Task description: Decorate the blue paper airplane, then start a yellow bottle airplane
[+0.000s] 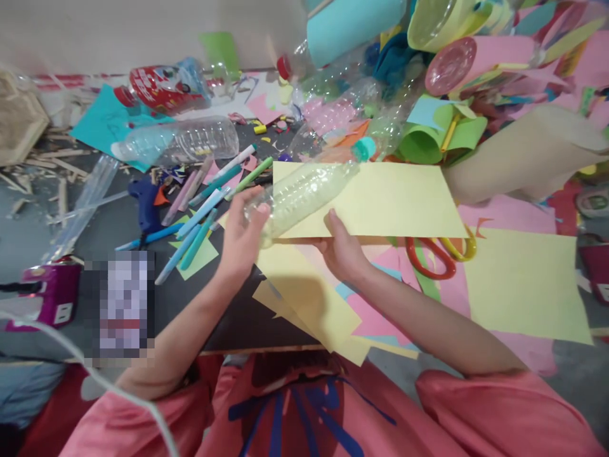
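Observation:
My left hand [243, 231] is closed round the base of a clear plastic bottle [309, 190] with a green cap. The bottle lies slanted over a sheet of pale yellow paper [404, 200], its cap pointing up and to the right. My right hand [343, 247] grips the lower edge of that sheet, thumb on top and fingers underneath. More yellow paper pieces [309, 295] lie below my hands. Red-handled scissors [431, 259] stick out from under the held sheet, next to a yellow handle loop [459, 244].
Several markers [200, 216] and a blue glue gun [145, 203] lie to the left. Behind are a clear bottle [181, 141] and a red-labelled bottle [166, 87]. Paper-wrapped bottles [495, 60] crowd the back right. Another yellow sheet [523, 285] lies at right. A white cable [95, 374] crosses the lower left.

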The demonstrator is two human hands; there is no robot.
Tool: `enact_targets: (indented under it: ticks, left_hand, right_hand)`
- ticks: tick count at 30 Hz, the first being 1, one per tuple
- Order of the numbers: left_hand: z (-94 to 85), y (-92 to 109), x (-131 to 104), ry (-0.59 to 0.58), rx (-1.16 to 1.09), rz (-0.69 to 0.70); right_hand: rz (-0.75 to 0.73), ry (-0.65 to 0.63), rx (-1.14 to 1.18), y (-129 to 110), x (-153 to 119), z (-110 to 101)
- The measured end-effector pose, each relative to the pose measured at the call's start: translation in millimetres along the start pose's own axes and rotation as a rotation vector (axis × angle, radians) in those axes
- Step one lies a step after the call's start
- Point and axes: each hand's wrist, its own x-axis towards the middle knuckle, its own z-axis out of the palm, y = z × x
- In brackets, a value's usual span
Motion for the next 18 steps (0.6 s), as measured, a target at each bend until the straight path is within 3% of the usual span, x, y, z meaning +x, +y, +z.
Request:
enact_targets:
  ticks: [5, 9, 12, 16, 18]
  left_hand:
    - [8.8, -14.1, -22.5, -0.172, 0.315, 0.32]
    - [4.1, -19.3, -30.0, -0.314, 0.36, 0.471]
    - [0.2, -22.8, -28.9, -0.365, 0.227, 0.426]
    - [2.2, -27.1, -22.5, -0.227, -0.11, 0.194]
    - [5.6, -27.5, -19.7, -0.237, -0.267, 0.067]
  right_hand:
    - [0.018, -0.148, 0.041, -8.1, -3.7, 7.0]
    - [0.115, -0.18, 0.002, -11.8, -6.1, 2.9]
    - [0.159, -0.165, -0.016, -14.3, -6.1, 0.5]
    - [0.181, -0.175, -0.053, -16.1, -4.6, -0.4]
    - [0.19, -0.167, -0.058, -16.7, -4.3, -0.3]
